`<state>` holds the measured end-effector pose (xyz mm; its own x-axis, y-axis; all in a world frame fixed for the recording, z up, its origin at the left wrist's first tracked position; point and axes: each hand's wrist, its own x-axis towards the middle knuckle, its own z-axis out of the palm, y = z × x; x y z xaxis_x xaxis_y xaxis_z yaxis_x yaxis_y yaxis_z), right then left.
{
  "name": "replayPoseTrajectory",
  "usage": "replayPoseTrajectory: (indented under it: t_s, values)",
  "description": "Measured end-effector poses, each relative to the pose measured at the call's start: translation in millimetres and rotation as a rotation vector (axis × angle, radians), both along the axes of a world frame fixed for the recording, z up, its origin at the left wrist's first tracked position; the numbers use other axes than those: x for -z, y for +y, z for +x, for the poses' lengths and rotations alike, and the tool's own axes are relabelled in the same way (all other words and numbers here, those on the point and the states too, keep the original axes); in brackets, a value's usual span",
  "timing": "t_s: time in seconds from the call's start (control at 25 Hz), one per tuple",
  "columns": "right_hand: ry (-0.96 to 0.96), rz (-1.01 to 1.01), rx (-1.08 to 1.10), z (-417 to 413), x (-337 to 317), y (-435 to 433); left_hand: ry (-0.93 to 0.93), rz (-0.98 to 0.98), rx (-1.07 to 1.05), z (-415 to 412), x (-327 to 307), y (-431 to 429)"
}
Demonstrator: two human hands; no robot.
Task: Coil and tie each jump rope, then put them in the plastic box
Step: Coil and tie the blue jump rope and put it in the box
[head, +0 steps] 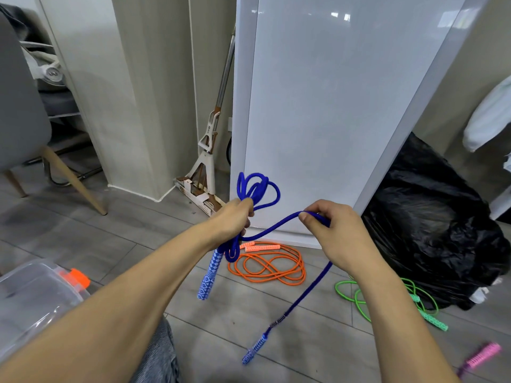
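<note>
Two hands grip the blue jump rope (276, 229) — left hand (235, 219) clenching its coils, right hand (331, 230) pinching the strand.

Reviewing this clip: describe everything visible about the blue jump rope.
The blue jump rope is a thick, matte, cord-like line with two blue-and-white patterned handles. The left hand grips a bundle of loops that fan out above the fist, and one handle hangs below it. A strand runs across to the right hand, which pinches it. The tail drops past a small coiled spring to the second handle, near the floor.
</note>
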<state>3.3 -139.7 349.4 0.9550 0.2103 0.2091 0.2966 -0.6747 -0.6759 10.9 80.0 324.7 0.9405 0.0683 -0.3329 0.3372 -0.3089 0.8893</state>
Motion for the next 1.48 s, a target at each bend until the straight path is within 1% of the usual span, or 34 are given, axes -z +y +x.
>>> replayPoseTrajectory:
  t_s: [0.12, 0.16, 0.2, 0.28, 0.4, 0.48, 0.52, 0.64, 0.72, 0.8, 0.92, 1.0, 1.08, 1.12, 1.2, 1.32, 1.4, 1.48]
  values:
    - [-0.043, -0.002, -0.070, -4, -5, -1, 0.023, 0.538, 0.327, -5, 1, 5]
    - [-0.060, -0.014, -0.087, -5, -5, 0, 0.016, 0.656, 0.438, -8, 0, 5]
    - [-0.078, -0.021, -0.099, -5, -6, 1, -0.007, 0.727, 0.523, -11, -2, 4]
    - [-0.109, -0.013, -0.115, -5, -7, 2, -0.077, 0.798, 0.631, -17, -9, 2]
    - [-0.144, 0.015, -0.091, -4, -7, -2, -0.184, 0.824, 0.731, -28, -22, -6]
    - [-0.118, 0.070, -0.078, -2, -7, -5, -0.284, 0.750, 0.805, -38, -27, -14]
    - [-0.063, 0.140, -0.086, 0, -7, -7, -0.333, 0.674, 0.833, -43, -29, -18]
    - [0.253, 0.438, -0.145, 6, -5, -20, -0.382, 0.375, 0.828, -50, -37, -21]
    - [0.448, 0.574, -0.194, 10, 1, -31, -0.410, 0.230, 0.764, -50, -41, -19]
    - [0.546, 0.639, -0.215, 12, 7, -34, -0.417, 0.049, 0.669, -50, -42, -18]
    - [0.645, 0.727, -0.193, 19, 17, -26, -0.345, -0.267, 0.448, -45, -39, -18]
    - [0.721, 0.780, -0.249, 18, 19, -18, -0.367, -0.385, 0.275, -39, -34, -18]
    - [0.742, 0.719, -0.261, 14, 19, -11, -0.408, -0.427, 0.086, -33, -31, -18]
    - [0.723, 0.656, -0.259, 12, 18, -9, -0.416, -0.398, 0.008, -31, -29, -18]
    - [0.617, 0.458, -0.222, 5, 10, -3, -0.437, -0.227, -0.078, -27, -23, -16]
    - [0.383, 0.113, -0.214, -7, -1, 12, -0.526, 0.067, -0.069, -24, -15, -11]
    - [0.260, -0.078, -0.241, -12, -4, 18, -0.573, 0.346, -0.027, -23, -14, -11]
    - [0.187, -0.212, -0.254, -15, -7, 19, -0.586, 0.660, 0.038, -24, -14, -10]
